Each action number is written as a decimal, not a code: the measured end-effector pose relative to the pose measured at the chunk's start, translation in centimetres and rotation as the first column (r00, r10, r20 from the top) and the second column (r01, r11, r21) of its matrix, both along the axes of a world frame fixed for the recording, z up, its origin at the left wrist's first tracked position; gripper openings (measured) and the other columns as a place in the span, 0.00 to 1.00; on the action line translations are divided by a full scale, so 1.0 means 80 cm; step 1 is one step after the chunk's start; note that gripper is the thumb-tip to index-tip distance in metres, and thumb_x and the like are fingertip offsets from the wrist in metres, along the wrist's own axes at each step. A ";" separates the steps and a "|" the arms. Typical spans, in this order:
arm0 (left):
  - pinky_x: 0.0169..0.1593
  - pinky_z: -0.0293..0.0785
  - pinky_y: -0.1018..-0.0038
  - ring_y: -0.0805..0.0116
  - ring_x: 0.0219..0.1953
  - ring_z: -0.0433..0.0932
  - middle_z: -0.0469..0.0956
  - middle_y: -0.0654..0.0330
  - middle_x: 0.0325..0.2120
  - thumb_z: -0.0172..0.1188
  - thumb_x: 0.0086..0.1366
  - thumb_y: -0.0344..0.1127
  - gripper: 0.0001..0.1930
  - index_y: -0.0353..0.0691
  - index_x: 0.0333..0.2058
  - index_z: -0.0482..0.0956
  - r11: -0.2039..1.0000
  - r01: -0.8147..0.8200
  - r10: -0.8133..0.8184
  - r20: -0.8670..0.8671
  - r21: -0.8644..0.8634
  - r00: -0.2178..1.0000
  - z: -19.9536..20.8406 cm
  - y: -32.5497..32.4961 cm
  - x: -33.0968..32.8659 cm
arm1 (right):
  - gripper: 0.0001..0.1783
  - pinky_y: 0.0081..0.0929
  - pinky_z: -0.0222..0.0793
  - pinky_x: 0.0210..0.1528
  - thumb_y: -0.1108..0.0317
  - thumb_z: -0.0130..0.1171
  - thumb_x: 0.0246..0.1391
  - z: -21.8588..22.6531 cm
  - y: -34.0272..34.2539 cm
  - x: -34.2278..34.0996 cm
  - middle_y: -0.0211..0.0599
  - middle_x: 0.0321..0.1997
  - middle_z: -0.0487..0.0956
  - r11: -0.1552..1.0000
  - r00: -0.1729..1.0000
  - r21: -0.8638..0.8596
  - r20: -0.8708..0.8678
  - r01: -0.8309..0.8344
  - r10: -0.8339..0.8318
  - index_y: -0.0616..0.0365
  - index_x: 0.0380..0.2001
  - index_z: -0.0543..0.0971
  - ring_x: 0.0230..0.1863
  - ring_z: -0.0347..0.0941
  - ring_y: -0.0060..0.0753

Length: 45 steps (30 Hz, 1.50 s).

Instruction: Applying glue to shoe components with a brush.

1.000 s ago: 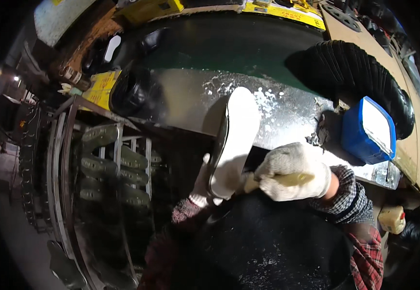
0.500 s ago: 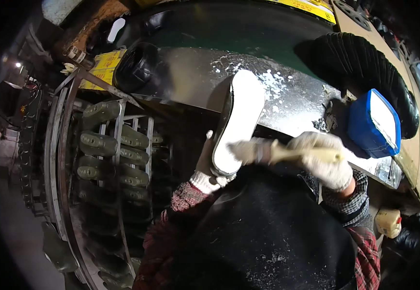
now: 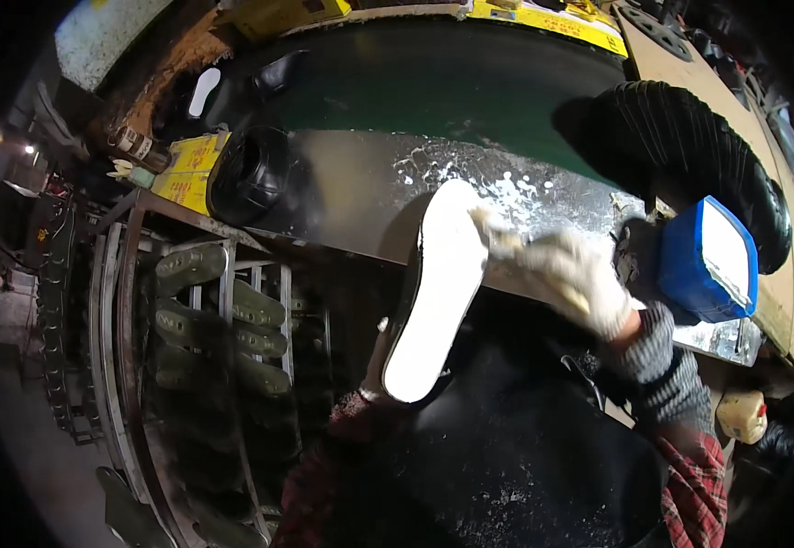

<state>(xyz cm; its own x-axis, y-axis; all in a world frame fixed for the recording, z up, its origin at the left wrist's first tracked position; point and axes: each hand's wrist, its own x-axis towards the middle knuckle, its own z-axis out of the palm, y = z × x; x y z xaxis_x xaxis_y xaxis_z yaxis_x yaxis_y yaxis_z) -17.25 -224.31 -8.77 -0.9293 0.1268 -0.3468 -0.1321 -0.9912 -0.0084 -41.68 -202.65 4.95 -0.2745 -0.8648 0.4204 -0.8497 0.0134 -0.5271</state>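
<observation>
A dark shoe or boot, sole up, carries a bright white coating over its whole long sole [image 3: 438,292]. My left hand [image 3: 378,365], in a light glove, grips it from the left side near its lower end; most of the fingers are hidden behind it. In my gloved right hand [image 3: 591,285] is a paintbrush [image 3: 505,239], blurred by motion, with its bristles at the right edge of the sole's upper part. To the right of that hand stands a blue tub [image 3: 685,265] with white liquid or paste in it.
White splashes mark the metal bench top [image 3: 351,183]. A ribbed black piece [image 3: 689,146] lies at the right, and a black boot [image 3: 249,173] beside a yellow box [image 3: 187,173] at the left. Below stands a metal rack [image 3: 121,365] with several olive boots [image 3: 191,265]. A yellowish jug [image 3: 741,416] sits low right.
The brush has gone from the sole's lower end up to its upper right edge. The shoe sits lower in view, and my left hand is more hidden behind it.
</observation>
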 end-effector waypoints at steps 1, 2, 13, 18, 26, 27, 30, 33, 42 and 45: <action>0.55 0.70 0.37 0.53 0.61 0.71 0.54 0.55 0.70 0.43 0.67 0.70 0.43 0.50 0.71 0.52 0.993 -0.028 0.031 -0.024 0.110 0.999 0.011 0.004 -0.008 | 0.24 0.35 0.75 0.39 0.79 0.65 0.49 0.014 0.010 0.017 0.43 0.41 0.79 0.995 0.997 -0.066 0.006 -0.078 0.079 0.57 0.52 0.78 0.39 0.78 0.43; 0.55 0.71 0.37 0.51 0.61 0.70 0.55 0.53 0.70 0.44 0.66 0.70 0.43 0.49 0.71 0.52 0.994 0.005 0.003 -0.070 0.113 0.998 0.009 0.006 -0.012 | 0.24 0.33 0.75 0.38 0.80 0.65 0.48 0.024 0.025 0.028 0.42 0.40 0.79 0.988 0.986 -0.020 0.054 -0.154 0.155 0.57 0.51 0.78 0.39 0.78 0.40; 0.30 0.72 0.56 0.42 0.38 0.78 0.73 0.38 0.53 0.40 0.70 0.66 0.36 0.45 0.64 0.64 0.974 0.093 -0.039 -0.255 0.205 0.966 0.073 0.001 -0.037 | 0.15 0.38 0.73 0.36 0.69 0.60 0.54 0.007 -0.060 -0.072 0.45 0.34 0.76 0.997 0.998 -0.059 0.024 -0.049 0.050 0.54 0.46 0.80 0.34 0.74 0.50; 0.55 0.77 0.62 0.61 0.50 0.78 0.79 0.51 0.47 0.41 0.74 0.58 0.27 0.40 0.54 0.72 0.920 -0.133 0.174 0.082 -0.369 0.981 0.146 -0.019 -0.077 | 0.22 0.38 0.72 0.36 0.69 0.63 0.53 0.085 -0.035 0.035 0.44 0.37 0.75 0.896 0.900 -0.080 -0.048 -0.436 0.434 0.55 0.53 0.78 0.34 0.74 0.48; 0.35 0.81 0.74 0.67 0.34 0.82 0.81 0.57 0.37 0.61 0.69 0.40 0.15 0.37 0.47 0.77 0.746 -0.172 0.291 0.082 -0.643 0.953 0.128 -0.145 -0.186 | 0.16 0.40 0.71 0.36 0.72 0.65 0.49 0.100 -0.080 0.013 0.41 0.36 0.77 0.979 0.990 -0.160 -0.074 -0.128 0.117 0.54 0.44 0.80 0.35 0.75 0.49; 0.40 0.80 0.74 0.67 0.38 0.81 0.81 0.55 0.38 0.61 0.68 0.40 0.14 0.36 0.45 0.78 0.069 -0.251 0.297 -0.221 -0.965 0.929 0.101 -0.173 -0.182 | 0.18 0.37 0.72 0.36 0.73 0.66 0.49 0.094 -0.076 0.015 0.40 0.36 0.77 0.970 0.994 -0.221 -0.074 -0.099 0.084 0.55 0.46 0.80 0.34 0.75 0.46; 0.53 0.75 0.71 0.65 0.48 0.78 0.78 0.53 0.46 0.63 0.64 0.34 0.15 0.34 0.47 0.76 -0.244 -0.379 0.236 -0.434 -0.893 0.870 0.175 -0.187 -0.186 | 0.13 0.33 0.73 0.36 0.77 0.67 0.48 0.049 -0.013 0.008 0.40 0.33 0.79 0.973 0.974 -0.102 0.120 0.207 -0.194 0.57 0.39 0.81 0.33 0.77 0.43; 0.62 0.66 0.65 0.57 0.58 0.72 0.71 0.50 0.59 0.65 0.61 0.36 0.32 0.38 0.63 0.66 -0.791 0.044 0.441 -0.519 -0.610 0.732 0.225 -0.246 -0.165 | 0.11 0.31 0.73 0.41 0.76 0.64 0.52 0.014 0.062 0.026 0.42 0.35 0.80 0.942 0.866 -0.020 0.400 0.335 -0.299 0.59 0.40 0.82 0.36 0.78 0.40; 0.60 0.67 0.63 0.47 0.56 0.74 0.77 0.44 0.51 0.51 0.68 0.47 0.24 0.36 0.55 0.76 -0.711 0.649 0.654 0.085 -0.270 0.751 0.245 -0.333 -0.126 | 0.15 0.29 0.74 0.43 0.74 0.64 0.55 0.045 0.126 0.049 0.43 0.39 0.80 0.821 0.786 -0.119 0.391 0.559 -0.478 0.62 0.46 0.79 0.38 0.77 0.37; 0.61 0.66 0.63 0.47 0.56 0.73 0.77 0.45 0.53 0.48 0.69 0.45 0.24 0.33 0.55 0.76 -0.740 0.576 0.666 -0.260 -0.348 0.699 0.270 -0.315 -0.086 | 0.17 0.30 0.73 0.42 0.76 0.61 0.54 0.073 0.187 0.036 0.41 0.40 0.80 0.748 0.820 -0.372 0.072 0.550 -0.568 0.64 0.48 0.78 0.37 0.77 0.37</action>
